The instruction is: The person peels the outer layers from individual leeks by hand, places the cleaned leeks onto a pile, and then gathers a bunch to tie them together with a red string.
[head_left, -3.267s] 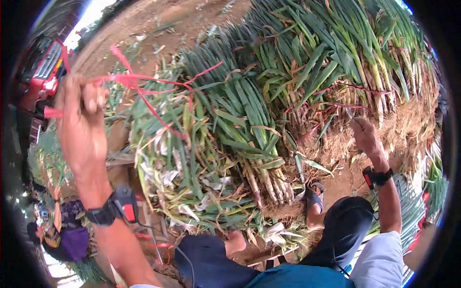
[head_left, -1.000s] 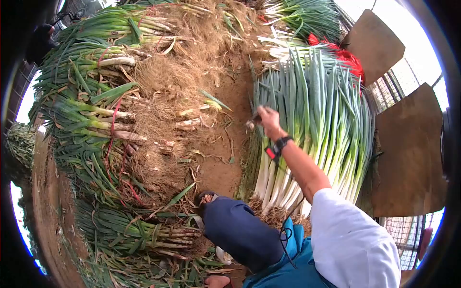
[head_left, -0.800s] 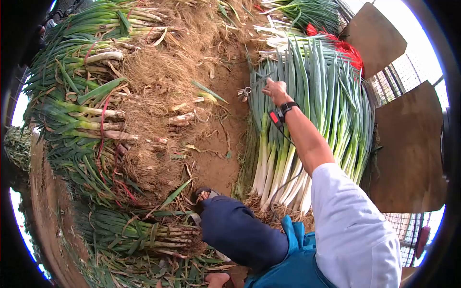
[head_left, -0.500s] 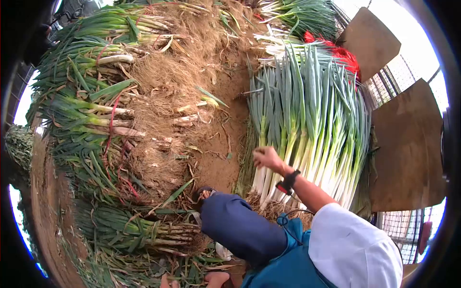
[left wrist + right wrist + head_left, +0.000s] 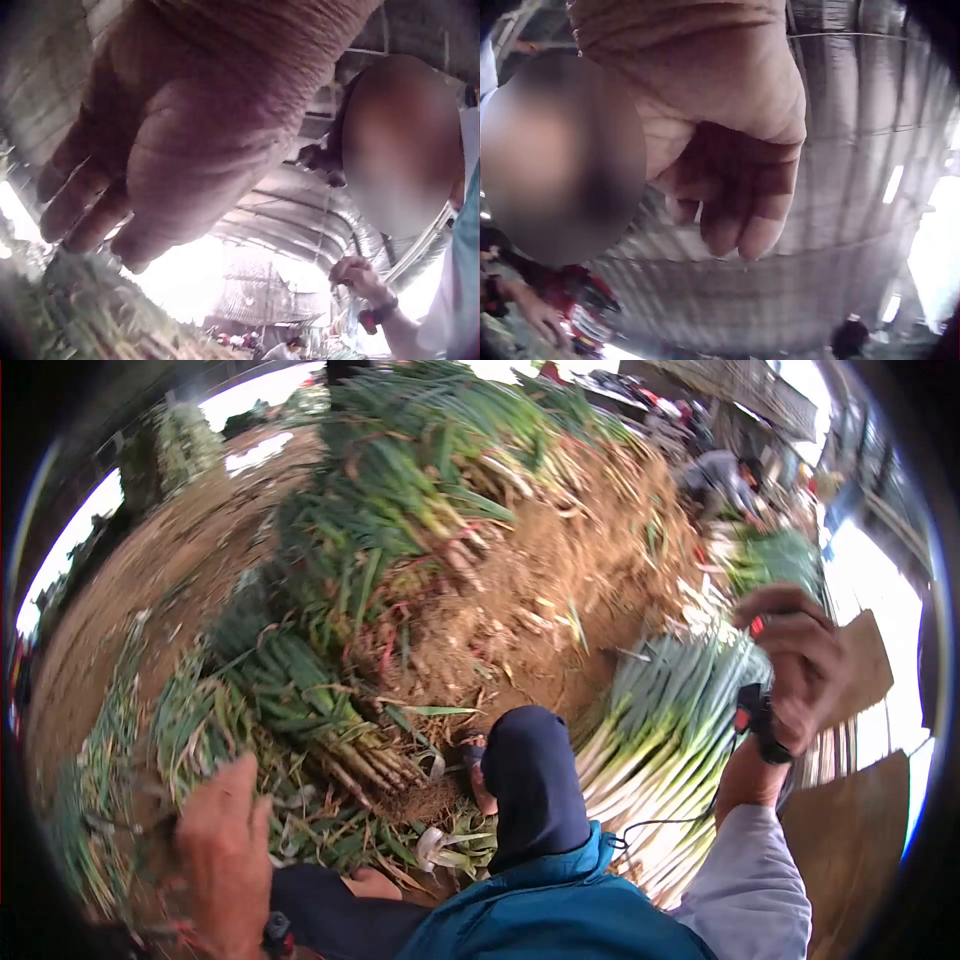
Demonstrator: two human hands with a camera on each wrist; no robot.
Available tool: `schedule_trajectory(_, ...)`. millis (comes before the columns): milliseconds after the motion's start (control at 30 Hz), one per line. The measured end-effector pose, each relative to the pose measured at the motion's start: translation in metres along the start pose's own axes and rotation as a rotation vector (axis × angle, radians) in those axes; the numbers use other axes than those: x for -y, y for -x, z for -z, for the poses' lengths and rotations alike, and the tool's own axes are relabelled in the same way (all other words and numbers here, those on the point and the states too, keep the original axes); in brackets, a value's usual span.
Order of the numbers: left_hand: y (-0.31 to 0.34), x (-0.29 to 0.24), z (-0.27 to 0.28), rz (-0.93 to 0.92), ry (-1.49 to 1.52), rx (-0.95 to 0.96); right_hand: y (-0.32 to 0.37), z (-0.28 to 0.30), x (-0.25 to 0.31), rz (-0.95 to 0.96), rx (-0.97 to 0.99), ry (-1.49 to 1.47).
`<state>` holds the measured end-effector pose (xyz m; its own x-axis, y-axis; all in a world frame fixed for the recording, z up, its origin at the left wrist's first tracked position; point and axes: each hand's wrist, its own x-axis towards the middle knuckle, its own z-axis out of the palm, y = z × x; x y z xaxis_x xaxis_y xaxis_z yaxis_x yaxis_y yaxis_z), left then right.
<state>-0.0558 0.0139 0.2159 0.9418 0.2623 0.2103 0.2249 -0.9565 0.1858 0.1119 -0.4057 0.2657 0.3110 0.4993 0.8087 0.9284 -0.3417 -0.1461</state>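
Note:
In the head view my left hand (image 5: 225,850) is low on the left, blurred, fingers loosely extended beside the loose green leaves (image 5: 200,730). The left wrist view shows that hand (image 5: 180,135) from the palm side, holding nothing visible. My right hand (image 5: 795,660) is raised at the right of the head view, over the top end of the laid-out leeks (image 5: 660,730). Its fingers hang loosely bent; the right wrist view shows the hand (image 5: 727,142) with nothing visible in it. A tied leek bundle (image 5: 330,710) lies between the hands, nearer the left one, touched by neither.
A large pile of leeks (image 5: 400,480) with roots toward the dirt path (image 5: 540,690) fills the upper middle. Brown boards (image 5: 850,850) stand at the right. A person (image 5: 715,480) bends down at the far upper right. My knee (image 5: 535,780) is in the lower middle.
The head view has swung, bringing the far person and the ground at the left into sight. My right hand has risen from the white leek stems; my left hand has come into view.

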Motion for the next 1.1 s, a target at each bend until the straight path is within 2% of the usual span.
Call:
schedule_trajectory(33,0.017,-0.007,0.028,0.016,-0.06,-0.07,-0.024,0.002,0.03,0.195,0.0,0.159)
schedule_trajectory(100,0.05,-0.026,0.076,-0.071,-0.225,-0.203,-0.055,-0.01,0.082,0.356,0.097,-0.032)
schedule_trajectory(233,0.087,-0.043,0.159,-0.367,-0.505,-0.093,-0.082,-0.029,0.109,0.537,0.165,-0.078)
schedule_trajectory(300,0.096,-0.047,0.168,-0.408,-0.574,-0.072,-0.09,-0.038,0.112,0.577,0.172,-0.096)
schedule_trajectory(467,0.102,-0.051,0.172,-0.396,-0.632,-0.124,-0.098,-0.057,0.115,0.638,0.154,-0.126)
schedule_trajectory(833,0.084,-0.063,0.148,-0.246,-0.665,-0.234,-0.073,-0.086,0.077,0.548,0.112,-0.139)
schedule_trajectory(1067,0.068,-0.065,0.137,-0.185,-0.722,-0.285,-0.081,-0.087,0.084,0.503,0.012,-0.268)
schedule_trajectory(1100,0.06,-0.059,0.127,-0.215,-0.587,-0.318,-0.084,-0.088,0.086,0.498,-0.017,-0.306)
